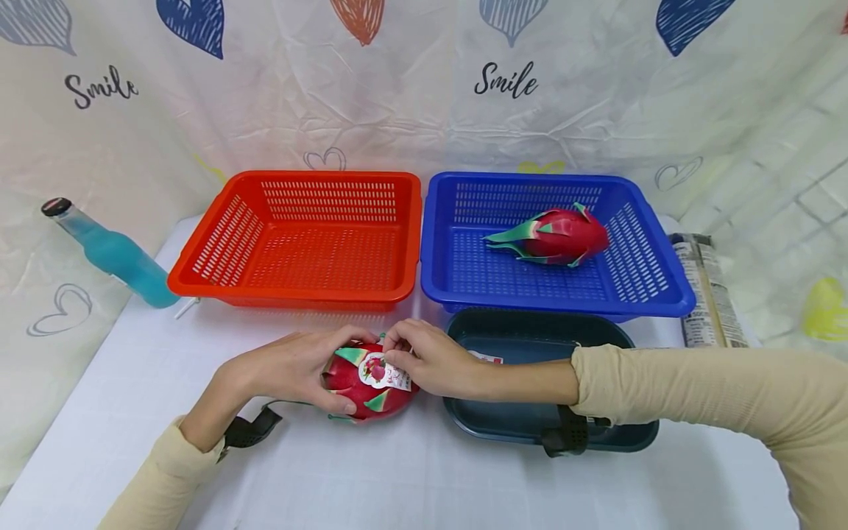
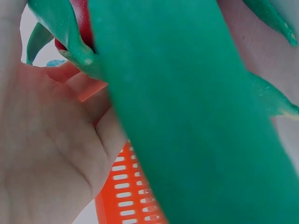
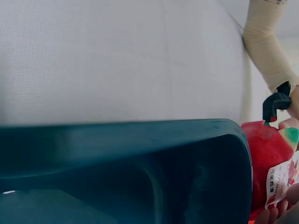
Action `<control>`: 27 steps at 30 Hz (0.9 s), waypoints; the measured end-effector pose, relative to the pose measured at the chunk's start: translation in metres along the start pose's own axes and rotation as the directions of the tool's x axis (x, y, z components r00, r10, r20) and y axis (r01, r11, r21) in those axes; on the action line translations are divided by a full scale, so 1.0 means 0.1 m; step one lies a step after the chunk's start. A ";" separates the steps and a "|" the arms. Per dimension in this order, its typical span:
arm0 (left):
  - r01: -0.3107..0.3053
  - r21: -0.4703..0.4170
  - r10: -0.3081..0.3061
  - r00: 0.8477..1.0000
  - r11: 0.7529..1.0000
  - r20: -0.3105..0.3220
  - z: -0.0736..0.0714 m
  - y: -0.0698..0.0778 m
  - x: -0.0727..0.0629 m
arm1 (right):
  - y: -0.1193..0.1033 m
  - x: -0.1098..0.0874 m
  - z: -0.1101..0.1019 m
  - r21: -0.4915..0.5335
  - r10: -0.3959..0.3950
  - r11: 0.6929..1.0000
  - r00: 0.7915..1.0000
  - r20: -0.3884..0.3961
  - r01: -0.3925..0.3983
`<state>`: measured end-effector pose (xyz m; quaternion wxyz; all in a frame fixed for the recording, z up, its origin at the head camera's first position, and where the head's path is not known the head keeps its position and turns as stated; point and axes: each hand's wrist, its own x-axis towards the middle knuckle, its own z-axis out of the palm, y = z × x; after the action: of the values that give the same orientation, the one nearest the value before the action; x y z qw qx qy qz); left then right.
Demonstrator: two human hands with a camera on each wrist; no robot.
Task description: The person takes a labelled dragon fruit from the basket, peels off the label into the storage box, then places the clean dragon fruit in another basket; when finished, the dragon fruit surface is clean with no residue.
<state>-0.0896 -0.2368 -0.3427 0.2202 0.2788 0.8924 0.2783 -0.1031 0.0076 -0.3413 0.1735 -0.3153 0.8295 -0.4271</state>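
Note:
A red dragon fruit (image 1: 391, 401) with green scales lies on the white table in front of the red basket. My left hand (image 1: 291, 368) grips it from the left, thumb along the near side and fingers over the far side. A white label (image 1: 380, 370) printed with fruit pictures sits on its top. My right hand (image 1: 433, 361) pinches the label's upper edge between thumb and forefinger. In the right wrist view the label (image 3: 279, 182) stands partly off the skin. Long green scales (image 2: 187, 102) fill much of the left wrist view beside my palm.
A red basket (image 1: 294, 298) stands at the back left. In the blue basket (image 1: 556, 300) lies another dragon fruit (image 1: 573, 234). Under my right forearm is a dark teal tray (image 1: 490, 419) with a label in it. A blue bottle (image 1: 129, 258) and a printed packet (image 1: 709, 294) flank the baskets.

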 end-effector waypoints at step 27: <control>0.016 0.021 -0.016 1.000 1.000 0.001 0.01 0.00 0.00 | 0.06 0.00 -0.03 0.043 -0.078 0.996 0.993 0.092 0.074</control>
<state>-0.0887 -0.2366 -0.3438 0.2200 0.2740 0.8974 0.2669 -0.1069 0.0124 -0.3440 0.2021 -0.3630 0.7991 -0.4345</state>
